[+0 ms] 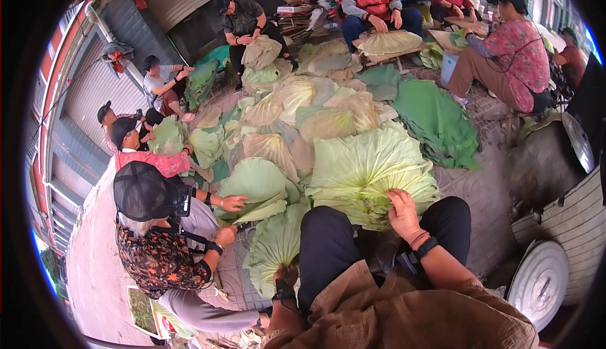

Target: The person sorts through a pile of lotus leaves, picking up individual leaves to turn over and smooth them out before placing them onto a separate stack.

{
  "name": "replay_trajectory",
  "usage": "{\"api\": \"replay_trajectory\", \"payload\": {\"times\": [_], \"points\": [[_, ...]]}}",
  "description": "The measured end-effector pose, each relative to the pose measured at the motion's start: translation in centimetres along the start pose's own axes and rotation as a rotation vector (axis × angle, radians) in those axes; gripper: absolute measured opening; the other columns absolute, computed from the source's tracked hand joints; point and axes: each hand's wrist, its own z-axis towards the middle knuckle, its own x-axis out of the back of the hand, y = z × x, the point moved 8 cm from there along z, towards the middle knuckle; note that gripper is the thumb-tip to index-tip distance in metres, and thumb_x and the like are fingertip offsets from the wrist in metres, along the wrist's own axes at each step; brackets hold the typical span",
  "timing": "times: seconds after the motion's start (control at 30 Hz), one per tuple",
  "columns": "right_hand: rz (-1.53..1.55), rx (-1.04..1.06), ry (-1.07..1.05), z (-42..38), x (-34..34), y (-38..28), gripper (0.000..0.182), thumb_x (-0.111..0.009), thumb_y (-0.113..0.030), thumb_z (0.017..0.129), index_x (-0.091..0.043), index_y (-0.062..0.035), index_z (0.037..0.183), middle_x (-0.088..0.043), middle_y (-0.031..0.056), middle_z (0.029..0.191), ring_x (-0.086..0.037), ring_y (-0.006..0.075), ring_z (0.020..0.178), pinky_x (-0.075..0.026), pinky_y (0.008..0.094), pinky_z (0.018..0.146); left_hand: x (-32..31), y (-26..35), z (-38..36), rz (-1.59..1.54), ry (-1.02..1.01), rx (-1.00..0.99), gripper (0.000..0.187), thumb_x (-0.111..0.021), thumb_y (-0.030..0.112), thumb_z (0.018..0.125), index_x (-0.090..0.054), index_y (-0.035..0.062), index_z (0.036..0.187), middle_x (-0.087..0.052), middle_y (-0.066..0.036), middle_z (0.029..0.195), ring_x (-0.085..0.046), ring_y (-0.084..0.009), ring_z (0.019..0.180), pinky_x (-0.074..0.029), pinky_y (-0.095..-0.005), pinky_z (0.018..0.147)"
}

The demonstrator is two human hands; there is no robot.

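Observation:
A pile of large pale-green lotus leaves (360, 159) lies in front of my knees. My right hand (402, 213) is at the near side of that pile, fingers bent and closed on the top leaf; a dark band and a reddish bracelet circle the wrist. Down by my left knee, my left hand (286, 275) grips the lower edge of a single green lotus leaf (276, 241), which hangs spread out beside my leg. Part of the left hand is in shadow and its fingertips are hidden.
A co-worker in a black cap (146, 191) sits close on my left, handling a folded leaf (252, 188). Stacks of brownish leaves (278, 106) and dark-green leaves (435, 121) cover the ground ahead. Several people sit around them. A round metal lid (540, 286) stands at right.

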Motion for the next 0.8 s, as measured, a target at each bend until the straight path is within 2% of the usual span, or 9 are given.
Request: {"api": "replay_trajectory", "payload": {"times": [0.1,0.2,0.3,0.33,0.4,0.47,0.53,0.6,0.8], "points": [[0.035,0.000,-0.002,-0.3,-0.3,0.1,0.049,-0.055,0.006,0.065,-0.054,-0.0057,0.112,-0.052,0.0128,0.116,-0.046,0.0344,0.110,-0.038,0.0417,0.095,0.3,0.3,0.4,-0.110,-0.080,-0.036,0.030,-0.049,0.029,0.093,-0.050,0.0051,0.112,-0.056,-0.012,0.109,-0.055,-0.0269,0.095,-0.049,-0.0409,0.080],[0.040,0.001,-0.018,-0.1,-0.5,0.3,0.049,-0.055,0.006,0.065,-0.054,-0.0059,0.113,-0.051,0.0128,0.117,-0.046,0.0344,0.111,-0.037,0.0416,0.096,4.2,-0.8,2.5,0.306,0.036,0.038,0.029,-0.044,0.030,0.095,-0.051,0.0063,0.111,-0.055,-0.013,0.110,-0.055,-0.0268,0.097,-0.048,-0.0395,0.082],[0.027,-0.014,-0.035,0.0,-0.9,0.6,0.050,-0.054,0.006,0.066,-0.053,-0.0059,0.114,-0.051,0.0130,0.118,-0.045,0.0342,0.112,-0.037,0.0414,0.097,10.4,-2.5,11.9,0.362,-0.102,0.132,0.027,-0.042,0.028,0.096,-0.052,0.0067,0.109,-0.054,-0.014,0.113,-0.055,-0.0274,0.100,-0.049,-0.0377,0.083],[0.030,-0.002,-0.037,0.1,-1.0,0.5,0.050,-0.053,0.007,0.067,-0.052,-0.0061,0.115,-0.050,0.0135,0.119,-0.045,0.0344,0.112,-0.036,0.0411,0.097,10.8,-1.9,12.5,0.090,0.025,-0.028,0.030,-0.043,0.027,0.096,-0.051,0.0050,0.114,-0.055,-0.014,0.114,-0.055,-0.0283,0.100,-0.048,-0.0388,0.083],[0.026,-0.017,-0.061,0.2,-1.0,0.0,0.050,-0.053,0.008,0.067,-0.052,-0.0052,0.115,-0.051,0.0145,0.118,-0.045,0.0346,0.112,-0.036,0.0407,0.098,7.7,-0.8,3.8,0.232,0.179,0.038,0.034,-0.044,0.024,0.095,-0.048,0.0031,0.122,-0.055,-0.014,0.118,-0.054,-0.0284,0.102,-0.047,-0.0395,0.086],[0.020,-0.001,-0.070,0.1,-1.3,0.2,0.052,-0.052,0.010,0.068,-0.051,-0.0049,0.117,-0.050,0.0146,0.120,-0.044,0.0349,0.112,-0.036,0.0401,0.098,3.4,0.3,1.7,-0.048,0.030,-0.087,0.027,-0.051,0.023,0.092,-0.052,0.0043,0.112,-0.059,-0.009,0.111,-0.057,-0.0261,0.094,-0.049,-0.0377,0.075],[0.017,-0.002,-0.073,0.0,-1.4,0.1,0.052,-0.051,0.011,0.069,-0.050,-0.0052,0.119,-0.049,0.0146,0.121,-0.044,0.0345,0.113,-0.035,0.0399,0.099,0.7,1.4,-0.1,-0.249,-0.061,-0.014,0.021,-0.052,0.021,0.092,-0.052,0.0064,0.107,-0.060,-0.008,0.107,-0.058,-0.0243,0.091,-0.047,-0.0364,0.072],[0.027,0.000,-0.087,0.0,-1.6,0.0,0.052,-0.051,0.011,0.069,-0.050,-0.0053,0.119,-0.048,0.0145,0.121,-0.044,0.0342,0.113,-0.035,0.0396,0.099,-2.1,2.5,-2.4,-0.212,-0.115,-0.094,0.024,-0.057,0.027,0.089,-0.054,0.0071,0.103,-0.059,-0.009,0.101,-0.057,-0.0254,0.086,-0.048,-0.0353,0.068],[0.027,-0.017,-0.108,0.2,-1.7,-0.4,0.053,-0.050,0.012,0.070,-0.049,-0.0060,0.120,-0.048,0.0145,0.122,-0.043,0.0340,0.115,-0.034,0.0390,0.100,-0.8,0.3,-2.4,-0.064,-0.018,-0.075,0.021,-0.054,0.019,0.091,-0.051,0.0094,0.109,-0.056,-0.008,0.108,-0.054,-0.0238,0.092,-0.046,-0.0342,0.072]]}}
